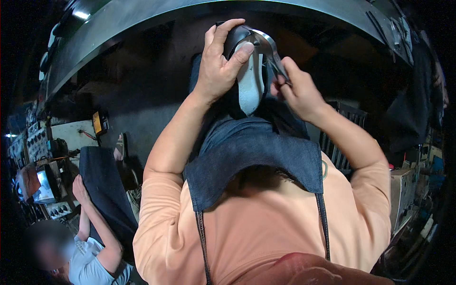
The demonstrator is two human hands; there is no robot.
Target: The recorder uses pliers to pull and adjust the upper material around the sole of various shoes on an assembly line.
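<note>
Over my lap, a shoe in the making lies sole side up, with a pale blue-white insole and a black upper at its far end. My left hand grips that far end, its thumb pressed on the insole and its fingers wrapped over the black upper. My right hand is closed round the handles of shiny metal pincers. The curved head of the pincers reaches to the shoe's far edge, beside my left thumb. Whether the jaws bite the upper is too small to tell.
A long metal bench edge curves across the far side. To the left sits another person, a hand on a dark-covered leg. Electrical gear stands beyond them. A wooden box is at the right, and a dark apron covers my lap.
</note>
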